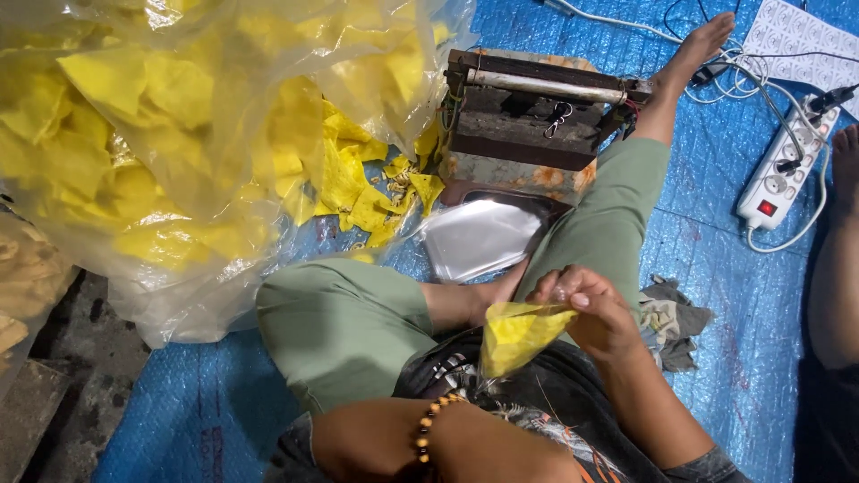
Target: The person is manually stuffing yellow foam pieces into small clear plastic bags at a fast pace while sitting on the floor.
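My right hand (586, 309) is shut on the top of a small clear bag of yellow chips (517, 335), pinching its mouth above my lap. My left hand (506, 443), with a bead bracelet (434, 422) at the wrist, lies just under the bag's lower tip; its fingers are hidden. I sit on a blue tarp (725, 376) with my green-trousered legs folded in front of me.
A huge clear sack of yellow chips (179, 152) fills the upper left. A rusty sealing press (528, 125) stands ahead, with a pile of empty clear bags (479, 237) before it. To the right lie a grey rag (671, 317), a white power strip (787, 170) with cables, and another person's leg (832, 277).
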